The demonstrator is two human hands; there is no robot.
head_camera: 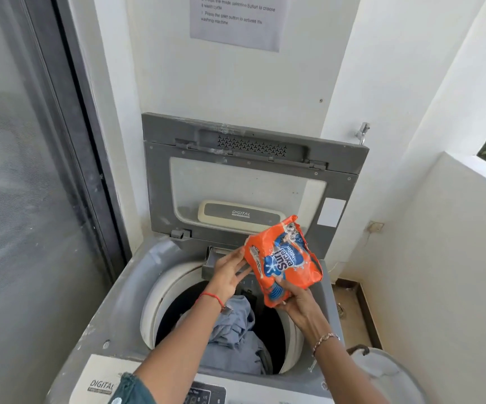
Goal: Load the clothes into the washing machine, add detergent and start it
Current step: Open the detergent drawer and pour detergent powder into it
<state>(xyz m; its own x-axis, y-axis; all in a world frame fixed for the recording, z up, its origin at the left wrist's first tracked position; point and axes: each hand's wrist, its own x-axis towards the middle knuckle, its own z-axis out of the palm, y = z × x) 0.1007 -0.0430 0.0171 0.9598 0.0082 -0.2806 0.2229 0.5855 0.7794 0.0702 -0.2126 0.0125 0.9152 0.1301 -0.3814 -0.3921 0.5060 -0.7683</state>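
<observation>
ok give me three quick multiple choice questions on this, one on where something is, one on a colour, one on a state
1. Where is the packet? A in the drum; B on the floor; C held over the machine.
2. What colour is the packet mostly? A orange; B green; C white.
3. How is the lid? A shut; B open; C taken off.

Answers: 1 C, the right hand grips its lower end above the machine. 2 A, orange covers most of its print. 3 B, it stands upright, and clothes show in the drum.
</observation>
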